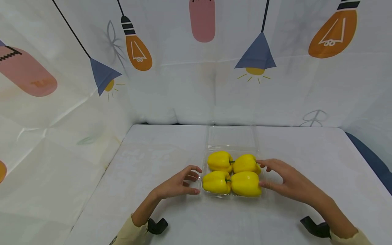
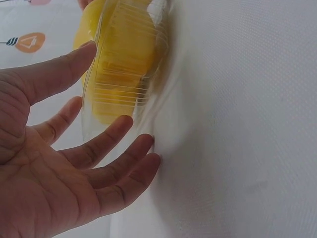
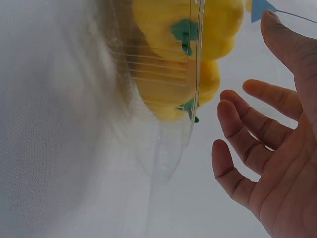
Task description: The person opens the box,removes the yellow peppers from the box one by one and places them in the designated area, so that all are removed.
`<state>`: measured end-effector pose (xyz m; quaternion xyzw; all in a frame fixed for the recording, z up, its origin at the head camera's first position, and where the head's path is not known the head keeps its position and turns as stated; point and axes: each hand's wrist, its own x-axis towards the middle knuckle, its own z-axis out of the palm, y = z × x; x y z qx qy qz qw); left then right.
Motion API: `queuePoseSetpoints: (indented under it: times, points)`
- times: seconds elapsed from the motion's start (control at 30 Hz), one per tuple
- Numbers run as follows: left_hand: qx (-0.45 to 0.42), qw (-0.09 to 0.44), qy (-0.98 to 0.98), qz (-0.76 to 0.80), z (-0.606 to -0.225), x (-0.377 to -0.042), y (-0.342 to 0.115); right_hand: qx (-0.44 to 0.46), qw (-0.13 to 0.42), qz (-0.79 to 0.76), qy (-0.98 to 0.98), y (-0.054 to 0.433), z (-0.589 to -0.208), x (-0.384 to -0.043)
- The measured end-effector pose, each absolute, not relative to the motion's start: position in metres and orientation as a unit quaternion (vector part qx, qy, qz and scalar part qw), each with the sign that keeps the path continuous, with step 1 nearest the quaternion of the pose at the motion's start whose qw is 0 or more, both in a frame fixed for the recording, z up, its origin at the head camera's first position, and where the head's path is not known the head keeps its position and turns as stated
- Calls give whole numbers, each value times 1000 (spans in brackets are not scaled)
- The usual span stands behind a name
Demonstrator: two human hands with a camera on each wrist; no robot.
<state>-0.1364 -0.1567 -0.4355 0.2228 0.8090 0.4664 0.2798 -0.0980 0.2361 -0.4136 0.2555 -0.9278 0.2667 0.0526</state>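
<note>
Box (image 3: pixel 161 82): one, clear, on the table (image 1: pixel 171 146); one lid (image 1: pixel 232 136), folded back at 12 o'clock. Contents: peppers (image 1: pixel 246 184), four, yellow, at 10, 2, 4 and 8 o'clock inside. Hands: two. Left hand (image 1: pixel 175 185): at the box's 9 o'clock; grip wide, thumb apart from fingers; peppers at its 3 o'clock; contact with the box cannot be told. Right hand (image 1: pixel 289 180): at the box's 3 o'clock; grip wide, fingers loosely bent; peppers just beside, at its 9 o'clock.

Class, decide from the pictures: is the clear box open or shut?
Open: the box has its lid folded back on the far side, leaving the four peppers uncovered.
</note>
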Motion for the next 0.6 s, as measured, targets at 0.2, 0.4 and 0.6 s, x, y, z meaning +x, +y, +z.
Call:
queuePoseSetpoints:
  times: [0.2, 0.4, 0.6]
  points:
    - [225, 279, 808, 468, -434, -136, -157, 284, 53, 279, -916, 233, -415, -96]
    - [226, 281, 806, 469, -436, -137, -158, 313, 67, 282, -904, 230, -419, -94]
    - [227, 278, 809, 466, -436, -137, -158, 313, 64, 277, -906, 226, -419, -91]
